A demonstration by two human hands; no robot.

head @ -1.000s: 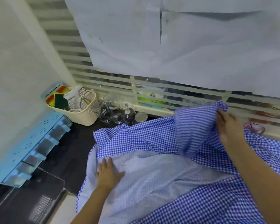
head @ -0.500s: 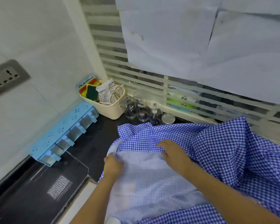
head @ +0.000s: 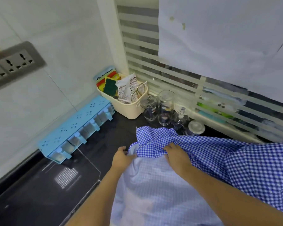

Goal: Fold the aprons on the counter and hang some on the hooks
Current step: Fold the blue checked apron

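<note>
Change: right hand (head: pixel 176 156) has come down from the raised fold at the right to the turned-over checked edge; left hand (head: pixel 121 158) has gone from lying flat on the pale side to the cloth's left edge.
Apron (head: pixel 227 160): blue-and-white check, spread on the dark counter (head: pixel 114 136); far edge folded back over its pale reverse; right part bunched and running out of frame.
Left hand: fingers curled round the apron's left edge at the pale corner, gripping it.
Right hand: laid on the folded checked edge, fingers bent; pinching or merely pressing cannot be determined.
Spacing: hands near each other but apart, the fold's corner between them.
Basket (head: pixel 129 110): cream, in the far corner, holding sponges and packets.
Jars (head: pixel 165 108): clear glass, between basket and apron, just beyond the apron's far edge.
Rack (head: pixel 75 128): light blue, on the left wall above the counter.
Sockets (head: pixel 15 62): grey panel, left wall.
Paper (head: pixel 219 38): white sheets over the slatted window.
</note>
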